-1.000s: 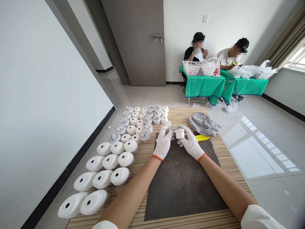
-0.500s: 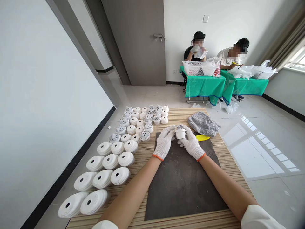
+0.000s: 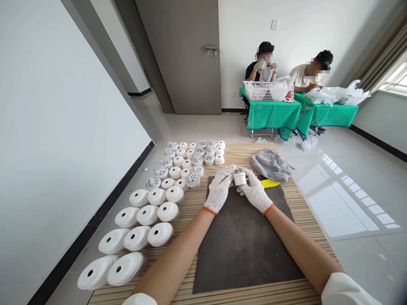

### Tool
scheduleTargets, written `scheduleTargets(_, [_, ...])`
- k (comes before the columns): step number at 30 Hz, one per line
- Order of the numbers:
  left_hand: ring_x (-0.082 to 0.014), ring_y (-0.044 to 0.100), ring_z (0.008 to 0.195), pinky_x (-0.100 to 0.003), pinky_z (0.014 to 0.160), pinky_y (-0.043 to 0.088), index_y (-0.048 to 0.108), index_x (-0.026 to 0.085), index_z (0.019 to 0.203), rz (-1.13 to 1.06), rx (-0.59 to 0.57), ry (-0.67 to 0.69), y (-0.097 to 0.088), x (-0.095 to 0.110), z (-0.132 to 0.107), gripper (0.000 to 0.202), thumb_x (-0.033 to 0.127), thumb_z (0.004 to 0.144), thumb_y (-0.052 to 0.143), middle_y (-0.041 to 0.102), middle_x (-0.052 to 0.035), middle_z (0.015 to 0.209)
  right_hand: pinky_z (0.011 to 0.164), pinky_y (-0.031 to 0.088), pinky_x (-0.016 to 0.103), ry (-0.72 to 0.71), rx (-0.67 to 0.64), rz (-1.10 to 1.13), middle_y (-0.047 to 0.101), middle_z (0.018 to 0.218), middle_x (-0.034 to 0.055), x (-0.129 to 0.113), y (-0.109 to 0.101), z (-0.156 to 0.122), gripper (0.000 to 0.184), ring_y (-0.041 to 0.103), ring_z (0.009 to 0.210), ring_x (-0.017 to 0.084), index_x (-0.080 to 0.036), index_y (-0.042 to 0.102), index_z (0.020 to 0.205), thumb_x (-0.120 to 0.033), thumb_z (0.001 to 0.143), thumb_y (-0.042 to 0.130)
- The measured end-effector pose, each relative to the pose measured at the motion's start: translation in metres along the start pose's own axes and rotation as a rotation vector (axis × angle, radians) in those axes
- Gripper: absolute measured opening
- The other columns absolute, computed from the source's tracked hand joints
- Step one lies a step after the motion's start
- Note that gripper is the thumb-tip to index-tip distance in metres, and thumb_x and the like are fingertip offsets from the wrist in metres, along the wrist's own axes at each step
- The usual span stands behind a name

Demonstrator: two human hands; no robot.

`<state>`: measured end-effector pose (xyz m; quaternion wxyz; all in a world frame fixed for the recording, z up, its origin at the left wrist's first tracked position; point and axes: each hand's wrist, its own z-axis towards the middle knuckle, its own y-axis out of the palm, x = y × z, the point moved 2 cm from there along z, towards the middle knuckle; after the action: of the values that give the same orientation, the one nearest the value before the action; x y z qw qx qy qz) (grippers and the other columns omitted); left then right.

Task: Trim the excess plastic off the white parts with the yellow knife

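Note:
Above the far end of a dark grey mat (image 3: pixel 244 241), a small white round plastic housing (image 3: pixel 240 179) with metal-looking parts on top is held between my two gloved hands. My left hand (image 3: pixel 218 190) is closed at its left side, fingertips near the top. From the right, my right hand (image 3: pixel 258 192) grips it, with fingers curled underneath. Both gloves are white knit with orange cuffs. A yellow-handled tool (image 3: pixel 270 183) lies just beyond my right hand, partly hidden. Behind it rests a crumpled grey cloth (image 3: pixel 272 164).
Rows of white round units with dark centre holes (image 3: pixel 138 239) fill the table's left side. Farther back stand similar pieces with grey tops (image 3: pixel 161 173). Two people sit at green-covered tables (image 3: pixel 273 114) beyond, with a white basket (image 3: pixel 265 91) and plastic bags.
The housing has tipped slightly in my hands, its top turning a little. My left fingers have shifted slightly up around it. At the far table, one person's hands and plastic bag have moved.

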<state>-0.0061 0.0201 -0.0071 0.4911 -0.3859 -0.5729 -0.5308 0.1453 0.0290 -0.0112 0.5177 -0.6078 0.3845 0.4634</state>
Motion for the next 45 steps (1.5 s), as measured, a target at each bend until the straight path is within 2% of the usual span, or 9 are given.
scheduleTargets(3, [-0.0257, 0.065, 0.120, -0.036, 0.096, 0.059, 0.081, 0.023, 0.108, -0.013, -0.049, 0.017, 0.001, 0.001, -0.002, 0.029, 0.034, 0.084, 0.070, 0.068, -0.0091, 0.134, 0.062, 0.061, 0.026, 0.010, 0.003, 0.002, 0.070, 0.078, -0.0033, 0.000, 0.000, 0.000, 0.062, 0.072, 0.067, 0.014, -0.026, 0.054, 0.140, -0.021, 0.079, 0.060])
scheduleTargets(9, [-0.0247, 0.068, 0.110, -0.035, 0.088, 0.062, 0.082, 0.022, 0.105, -0.004, -0.049, 0.008, 0.001, 0.003, -0.002, 0.027, 0.033, 0.084, 0.069, 0.069, -0.0095, 0.130, 0.060, 0.061, 0.024, 0.030, 0.037, 0.054, 0.071, 0.093, 0.0006, -0.001, 0.002, 0.001, 0.067, 0.071, 0.068, 0.012, -0.024, 0.055, 0.141, -0.018, 0.075, 0.060])
scheduleTargets(15, [-0.0247, 0.066, 0.117, -0.034, 0.091, 0.060, 0.081, 0.024, 0.108, 0.074, -0.067, 0.036, -0.003, 0.000, 0.000, 0.028, 0.031, 0.087, 0.065, 0.068, -0.0077, 0.135, 0.058, 0.061, 0.023, -0.030, 0.082, 0.084, 0.070, 0.105, 0.0031, 0.005, 0.002, 0.005, 0.063, 0.069, 0.069, 0.011, -0.027, 0.060, 0.139, -0.020, 0.076, 0.059])
scheduleTargets(20, [-0.0228, 0.067, 0.112, -0.033, 0.087, 0.059, 0.079, 0.024, 0.108, 0.121, -0.045, 0.019, -0.004, -0.003, -0.001, 0.026, 0.030, 0.087, 0.063, 0.069, -0.0073, 0.132, 0.053, 0.058, 0.021, -0.024, 0.062, 0.098, 0.071, 0.097, 0.0022, 0.000, 0.002, 0.002, 0.060, 0.068, 0.062, 0.010, -0.027, 0.058, 0.142, -0.027, 0.082, 0.060])
scheduleTargets(26, [-0.0207, 0.069, 0.101, -0.034, 0.085, 0.059, 0.071, 0.025, 0.123, 0.100, 0.057, -0.004, -0.004, -0.007, 0.000, 0.039, 0.043, 0.088, 0.069, 0.073, -0.0078, 0.123, 0.050, 0.055, 0.018, -0.052, 0.013, 0.102, 0.070, 0.094, 0.0006, 0.002, 0.002, 0.001, 0.060, 0.067, 0.059, 0.008, -0.029, 0.058, 0.142, -0.020, 0.083, 0.055])
scheduleTargets(33, [-0.0222, 0.067, 0.114, -0.036, 0.100, 0.055, 0.078, 0.028, 0.115, 0.221, 0.035, 0.096, -0.004, -0.007, 0.002, 0.031, 0.043, 0.090, 0.069, 0.071, -0.0067, 0.126, 0.054, 0.057, 0.019, -0.118, 0.011, 0.122, 0.069, 0.100, 0.0020, 0.008, 0.002, 0.003, 0.056, 0.067, 0.062, 0.007, -0.027, 0.062, 0.136, -0.017, 0.082, 0.052])
scheduleTargets(40, [-0.0197, 0.068, 0.106, -0.035, 0.099, 0.055, 0.076, 0.027, 0.117, 0.274, 0.045, 0.083, -0.004, -0.009, 0.002, 0.032, 0.042, 0.089, 0.070, 0.073, -0.0063, 0.122, 0.054, 0.057, 0.021, -0.126, 0.009, 0.113, 0.068, 0.106, 0.0026, 0.010, 0.003, 0.003, 0.060, 0.067, 0.063, 0.007, -0.029, 0.063, 0.136, -0.013, 0.080, 0.050])
scheduleTargets(45, [-0.0196, 0.068, 0.105, -0.034, 0.096, 0.056, 0.074, 0.028, 0.119, 0.275, 0.030, 0.059, -0.005, -0.006, 0.000, 0.032, 0.040, 0.091, 0.065, 0.072, -0.0057, 0.124, 0.054, 0.057, 0.021, -0.127, 0.014, 0.120, 0.068, 0.101, 0.0019, 0.009, 0.003, 0.003, 0.056, 0.066, 0.063, 0.008, -0.029, 0.063, 0.134, -0.017, 0.080, 0.052])
